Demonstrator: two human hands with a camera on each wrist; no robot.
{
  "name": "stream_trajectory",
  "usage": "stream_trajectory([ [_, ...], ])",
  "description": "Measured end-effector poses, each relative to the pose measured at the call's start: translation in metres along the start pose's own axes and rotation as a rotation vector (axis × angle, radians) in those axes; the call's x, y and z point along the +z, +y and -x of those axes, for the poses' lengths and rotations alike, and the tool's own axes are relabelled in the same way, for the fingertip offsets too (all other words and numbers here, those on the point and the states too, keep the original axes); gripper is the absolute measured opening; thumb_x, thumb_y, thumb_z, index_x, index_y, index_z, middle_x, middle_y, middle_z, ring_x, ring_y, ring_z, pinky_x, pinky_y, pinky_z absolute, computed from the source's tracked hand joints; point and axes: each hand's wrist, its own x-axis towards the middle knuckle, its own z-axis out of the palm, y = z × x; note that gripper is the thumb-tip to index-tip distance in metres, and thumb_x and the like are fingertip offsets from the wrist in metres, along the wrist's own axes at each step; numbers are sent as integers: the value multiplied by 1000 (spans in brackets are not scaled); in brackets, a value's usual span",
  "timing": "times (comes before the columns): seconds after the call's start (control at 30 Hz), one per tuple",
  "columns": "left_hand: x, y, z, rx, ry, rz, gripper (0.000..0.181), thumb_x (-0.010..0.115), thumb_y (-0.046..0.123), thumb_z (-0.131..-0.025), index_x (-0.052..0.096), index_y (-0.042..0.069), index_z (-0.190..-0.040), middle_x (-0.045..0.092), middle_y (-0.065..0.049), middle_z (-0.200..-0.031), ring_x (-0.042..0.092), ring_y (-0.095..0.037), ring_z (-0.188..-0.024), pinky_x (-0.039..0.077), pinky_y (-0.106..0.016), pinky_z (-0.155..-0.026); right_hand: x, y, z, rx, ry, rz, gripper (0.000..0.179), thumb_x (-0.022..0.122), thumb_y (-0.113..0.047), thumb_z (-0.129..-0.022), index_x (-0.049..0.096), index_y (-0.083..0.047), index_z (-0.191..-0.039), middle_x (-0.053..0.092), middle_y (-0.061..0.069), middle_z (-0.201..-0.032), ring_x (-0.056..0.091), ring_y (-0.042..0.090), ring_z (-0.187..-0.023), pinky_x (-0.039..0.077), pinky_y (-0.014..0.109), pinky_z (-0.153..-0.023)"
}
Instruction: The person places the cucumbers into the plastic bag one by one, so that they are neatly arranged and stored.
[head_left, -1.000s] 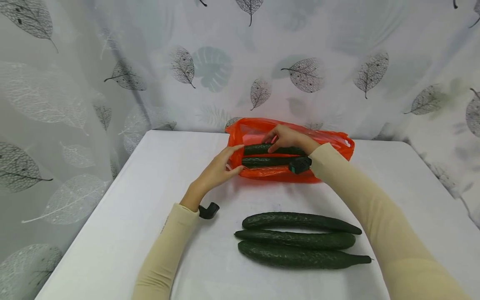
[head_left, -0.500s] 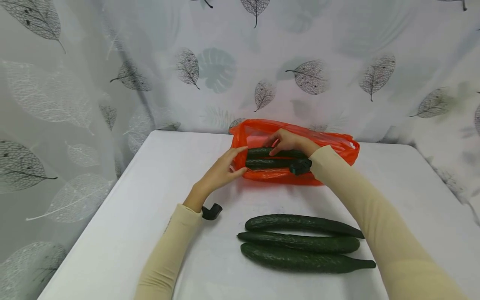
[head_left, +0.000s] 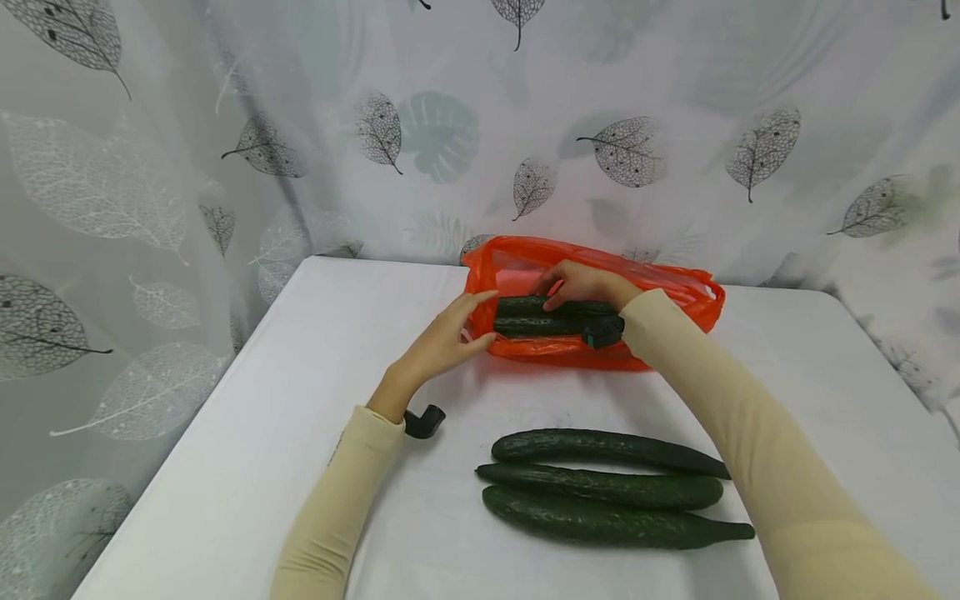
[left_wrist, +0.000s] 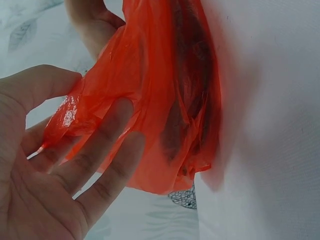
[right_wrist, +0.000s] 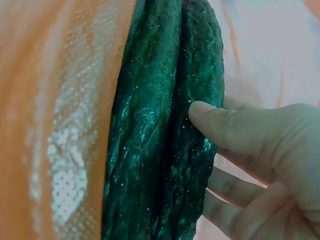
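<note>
An orange-red plastic bag (head_left: 570,360) lies on its side at the back of the table, its mouth towards me. Inside, two dark green cucumbers lie side by side: a near one (head_left: 536,326) and a far one (head_left: 513,305). My right hand (head_left: 581,283) reaches in and holds the far cucumber; in the right wrist view its thumb (right_wrist: 215,117) is on top and its fingers are round the far side. My left hand (head_left: 442,337) is at the bag's left end, thumb and fingers spread apart. In the left wrist view those fingers (left_wrist: 95,145) touch the thin plastic.
Three more cucumbers lie in front of the bag, roughly parallel: an upper (head_left: 600,446), a middle (head_left: 600,485) and a lower one (head_left: 607,518). My right forearm crosses just over their right ends. A leaf-patterned curtain (head_left: 570,125) hangs behind the white table (head_left: 262,400).
My right hand has lowered slightly, and the far cucumber has come closer against the near one. My left hand stays at the bag's end. The head view has shifted a little.
</note>
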Motion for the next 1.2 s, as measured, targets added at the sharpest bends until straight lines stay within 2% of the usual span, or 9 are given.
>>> stream_trajectory([
  [0.27, 1, -1, -1, 9, 3, -19, 64, 68, 16, -92, 38, 11, -148, 46, -10, -140, 54, -23, -89, 54, -37, -81, 2, 2, 1, -29, -17, 26, 34, 54, 5, -93, 57, 11, -127, 55, 29, -131, 52, 43, -121, 48, 49, -97],
  [0.5, 1, 0, -1, 16, 3, -31, 63, 68, 15, -92, 39, 10, -148, 48, -10, -138, 55, -22, -84, 54, -35, -79, 0, 3, 2, -10, -20, 20, 33, 57, 3, -94, 59, 9, -126, 57, 27, -130, 54, 41, -120, 49, 46, -98],
  [0.83, 2, 0, -1, 7, -7, -26, 63, 67, 17, -93, 38, 11, -148, 46, -9, -139, 54, -20, -83, 54, -39, -81, 1, 4, 11, 27, -11, -55, 38, 66, -19, -94, 63, 2, -125, 61, 18, -128, 53, 35, -122, 46, 47, -101],
  [0.97, 3, -1, -1, 5, -12, -27, 63, 67, 18, -93, 38, 11, -148, 46, -10, -139, 54, -19, -82, 54, -38, -81, 1, 4, 14, 28, -3, -91, 39, 68, -18, -92, 63, 2, -125, 61, 18, -127, 54, 34, -122, 46, 45, -101],
  [1.2, 3, 0, -1, 7, -15, -8, 62, 67, 17, -93, 38, 13, -148, 46, -9, -140, 54, -19, -83, 54, -39, -81, 1, 4, 18, -34, 5, -82, 34, 65, -11, -94, 62, 6, -123, 62, 22, -125, 58, 34, -117, 49, 43, -98],
])
